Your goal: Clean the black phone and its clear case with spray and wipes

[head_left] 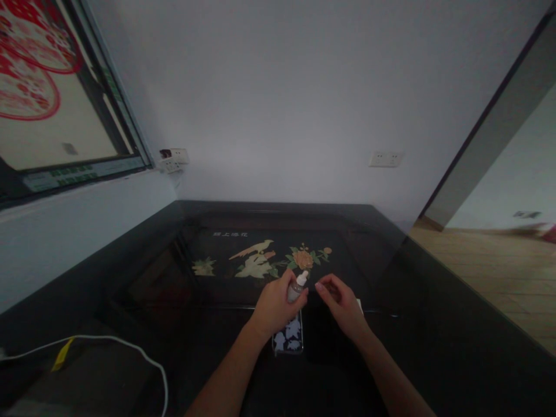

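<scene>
My left hand [274, 304] grips a small clear bottle [297, 286] with a white nozzle top, tilted up and to the right. My right hand [341, 301] hovers just right of the nozzle, fingers curled and slightly apart, holding nothing that I can see. Below the left hand a phone [289, 340] in a dark case with pale leaf shapes lies flat on the black glass-topped table [434, 324]. A small white item [359, 303] peeks out behind my right hand; what it is cannot be made out.
The table top shows an inlaid bird-and-flower picture [264, 260]. A white cable [130, 347] with a yellow tag loops over the near left. Wall sockets [386, 158] sit on the back wall, a window [56, 116] at the left, an open doorway at the right.
</scene>
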Motion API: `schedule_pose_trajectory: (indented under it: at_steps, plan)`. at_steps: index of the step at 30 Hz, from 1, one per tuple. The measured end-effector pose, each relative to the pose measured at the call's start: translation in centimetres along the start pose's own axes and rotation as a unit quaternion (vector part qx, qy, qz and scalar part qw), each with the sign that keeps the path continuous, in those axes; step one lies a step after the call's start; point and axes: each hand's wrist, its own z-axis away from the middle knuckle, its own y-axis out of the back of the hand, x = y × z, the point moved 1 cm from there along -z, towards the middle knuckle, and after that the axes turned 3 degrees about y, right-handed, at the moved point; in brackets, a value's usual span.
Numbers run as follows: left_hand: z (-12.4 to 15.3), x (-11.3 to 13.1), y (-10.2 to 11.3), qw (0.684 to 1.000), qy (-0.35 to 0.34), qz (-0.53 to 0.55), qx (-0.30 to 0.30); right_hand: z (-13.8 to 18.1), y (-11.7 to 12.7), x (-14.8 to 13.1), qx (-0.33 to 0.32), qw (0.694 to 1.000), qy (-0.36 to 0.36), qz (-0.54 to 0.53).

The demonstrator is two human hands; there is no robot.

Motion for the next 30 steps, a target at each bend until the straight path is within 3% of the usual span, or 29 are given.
schedule_pose_trajectory:
  at_steps: [4,11,17,23,30]
  plan:
    - [0.3,0.4,-0.2,0.998,-0.027,-0.036,-0.045,0.3,-0.4,-0.1,-0.025,0.997,0.022,-0.068]
    - [0.3,0.6,-0.5,0.994,-0.042,-0.064,-0.083,0.3,-0.8,0.0,-0.030,0.999,0.037,-0.016]
    - [0.1,-0.3,-0.3,0.992,-0.049,-0.063,-0.100,0.3,-0.8,0.6,-0.068,0.990,0.030,-0.116]
    - [-0.2,-0.8,0.1,0.992,-0.077,-0.047,-0.086,0.5,-0.9,0.5,-0.081,0.979,-0.002,-0.188]
    - [-0.2,-0.9,0.2,0.991,-0.103,-0.045,-0.068,0.4,-1.0,1.1,-0.067,0.991,-0.007,-0.113]
